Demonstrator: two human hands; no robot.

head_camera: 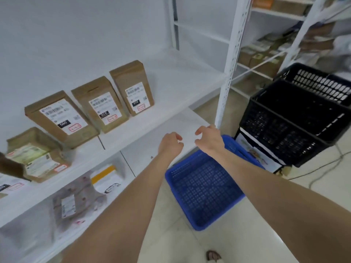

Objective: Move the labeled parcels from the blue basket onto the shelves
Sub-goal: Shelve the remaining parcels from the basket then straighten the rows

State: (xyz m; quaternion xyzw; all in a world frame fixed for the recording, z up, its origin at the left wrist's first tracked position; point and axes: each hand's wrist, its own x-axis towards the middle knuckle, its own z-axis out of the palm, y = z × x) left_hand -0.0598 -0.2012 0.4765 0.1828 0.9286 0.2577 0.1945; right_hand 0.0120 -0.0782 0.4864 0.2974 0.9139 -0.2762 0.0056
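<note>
Left hand (171, 144), right hand (209, 139) loosely curled, empty, near shelf (176, 121) edge; blue basket (205, 190) below.

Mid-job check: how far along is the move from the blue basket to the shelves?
Done: three brown labeled parcels stand upright on the white shelf, and more parcels lie on the level beneath it. In hand: nothing; the left hand and right hand hover empty above the blue basket. Left: its visible floor is bare mesh, so probably nothing remains, though an arm hides part.
</note>
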